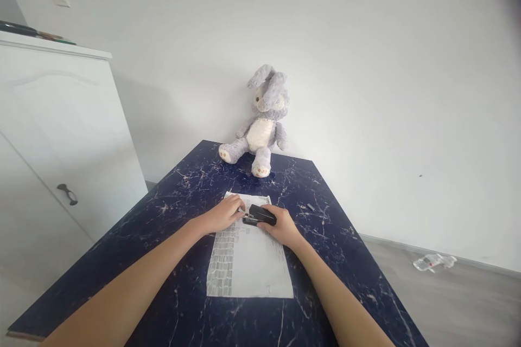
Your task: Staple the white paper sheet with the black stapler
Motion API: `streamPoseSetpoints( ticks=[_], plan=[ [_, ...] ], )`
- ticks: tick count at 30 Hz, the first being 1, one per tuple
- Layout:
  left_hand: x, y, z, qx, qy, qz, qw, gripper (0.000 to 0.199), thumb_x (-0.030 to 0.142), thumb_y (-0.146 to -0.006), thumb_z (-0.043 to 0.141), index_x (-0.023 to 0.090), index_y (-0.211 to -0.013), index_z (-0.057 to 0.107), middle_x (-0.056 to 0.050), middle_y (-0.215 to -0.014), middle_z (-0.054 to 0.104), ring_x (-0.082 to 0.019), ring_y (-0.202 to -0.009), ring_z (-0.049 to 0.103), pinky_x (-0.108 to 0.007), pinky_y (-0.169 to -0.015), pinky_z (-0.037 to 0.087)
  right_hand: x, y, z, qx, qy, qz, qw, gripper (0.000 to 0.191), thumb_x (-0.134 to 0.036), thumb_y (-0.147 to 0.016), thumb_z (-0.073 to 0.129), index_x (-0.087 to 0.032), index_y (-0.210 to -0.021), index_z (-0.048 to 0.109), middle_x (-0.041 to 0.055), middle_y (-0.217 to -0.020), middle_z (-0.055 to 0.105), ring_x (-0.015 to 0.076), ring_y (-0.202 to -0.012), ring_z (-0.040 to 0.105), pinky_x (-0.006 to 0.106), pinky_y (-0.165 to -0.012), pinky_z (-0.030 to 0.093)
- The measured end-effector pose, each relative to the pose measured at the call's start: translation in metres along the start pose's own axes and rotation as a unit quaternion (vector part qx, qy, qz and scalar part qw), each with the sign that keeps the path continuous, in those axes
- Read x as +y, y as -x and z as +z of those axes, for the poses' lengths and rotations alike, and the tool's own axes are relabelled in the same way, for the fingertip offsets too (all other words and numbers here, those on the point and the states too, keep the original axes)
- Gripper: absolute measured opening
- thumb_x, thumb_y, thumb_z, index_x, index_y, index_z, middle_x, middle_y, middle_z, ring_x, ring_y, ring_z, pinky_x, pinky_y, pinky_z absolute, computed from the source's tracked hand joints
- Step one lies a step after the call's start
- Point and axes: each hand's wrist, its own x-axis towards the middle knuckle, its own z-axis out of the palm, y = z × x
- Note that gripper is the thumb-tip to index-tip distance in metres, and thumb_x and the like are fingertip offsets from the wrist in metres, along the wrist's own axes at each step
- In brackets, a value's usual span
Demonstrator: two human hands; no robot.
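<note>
My right hand is wrapped around a black stapler, held over the upper part of a printed paper sheet. The stapler's front end points left. There my left hand has its fingertips pinched together, right at a thin silvery part of the stapler. What sits between those fingertips is too small to make out. The sheet lies on a dark blue marbled table, with a block of print down its left side. Both hands partly cover its upper half.
A grey plush rabbit sits at the table's far end against the wall. Right of my right hand lies a small dark grey piece. A white cabinet stands at the left. Clear crumpled plastic lies on the floor at right.
</note>
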Motion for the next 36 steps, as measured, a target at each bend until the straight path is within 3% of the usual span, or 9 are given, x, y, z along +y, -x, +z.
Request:
streamPoseSetpoints(
  ticks=[10, 16, 24, 28, 30, 36],
  plan=[
    [-0.003, -0.002, 0.007, 0.016, -0.018, 0.018, 1.0, 0.02, 0.037, -0.098, 0.05, 0.02, -0.099, 0.06, -0.009, -0.108, 0.059, -0.026, -0.106, 0.055, -0.039, -0.091, 0.044, -0.004, 0.0, -0.002, -0.004, 0.004, -0.003, 1.0, 0.034, -0.024, -0.077, 0.075, -0.022, -0.11, 0.069, 0.0045, -0.097, 0.075, 0.0228, -0.084, 0.069, 0.033, -0.081, 0.052],
    [-0.013, 0.0, -0.001, 0.038, -0.004, 0.023, 0.999, 0.021, 0.04, -0.09, 0.065, 0.02, -0.094, 0.07, -0.008, -0.099, 0.067, -0.024, -0.093, 0.063, -0.035, -0.085, 0.047, -0.003, 0.0, -0.001, -0.009, -0.005, 0.004, 1.0, 0.035, -0.022, -0.077, 0.075, -0.022, -0.111, 0.069, 0.0044, -0.1, 0.075, 0.0233, -0.087, 0.069, 0.035, -0.085, 0.053],
    [-0.032, 0.008, -0.024, -0.029, 0.114, 0.037, 0.992, 0.024, 0.039, -0.09, 0.067, 0.024, -0.103, 0.08, -0.009, -0.107, 0.075, -0.022, -0.095, 0.07, -0.033, -0.089, 0.051, -0.005, 0.002, -0.002, 0.003, -0.016, -0.003, 1.0, 0.033, -0.022, -0.076, 0.078, -0.022, -0.108, 0.071, 0.0048, -0.099, 0.075, 0.0228, -0.088, 0.07, 0.034, -0.083, 0.053],
    [-0.024, 0.004, -0.013, -0.024, 0.172, 0.013, 0.985, 0.022, 0.034, -0.082, 0.075, 0.02, -0.099, 0.078, -0.007, -0.091, 0.076, -0.021, -0.086, 0.071, -0.033, -0.086, 0.052, -0.013, 0.007, 0.0, 0.009, -0.041, -0.039, 0.998, 0.027, -0.024, -0.076, 0.078, -0.022, -0.102, 0.072, 0.0041, -0.094, 0.074, 0.0217, -0.085, 0.069, 0.033, -0.08, 0.053],
    [-0.014, 0.0, -0.003, -0.004, 0.179, 0.019, 0.984, 0.018, 0.029, -0.082, 0.073, 0.02, -0.097, 0.074, -0.005, -0.092, 0.075, -0.02, -0.088, 0.069, -0.032, -0.086, 0.05, -0.02, 0.008, 0.002, 0.017, -0.05, -0.043, 0.998, 0.026, -0.027, -0.076, 0.08, -0.023, -0.101, 0.073, 0.0037, -0.092, 0.074, 0.0215, -0.082, 0.069, 0.033, -0.079, 0.054],
    [0.001, -0.009, 0.008, 0.074, 0.153, 0.015, 0.985, 0.006, 0.022, -0.088, 0.058, 0.02, -0.092, 0.061, -0.001, -0.09, 0.068, -0.017, -0.085, 0.061, -0.03, -0.082, 0.044, -0.034, 0.007, 0.007, 0.088, -0.074, 0.01, 0.993, 0.028, -0.037, -0.077, 0.079, -0.02, -0.099, 0.071, 0.0028, -0.088, 0.074, 0.0201, -0.077, 0.068, 0.031, -0.075, 0.055]
  ],
)
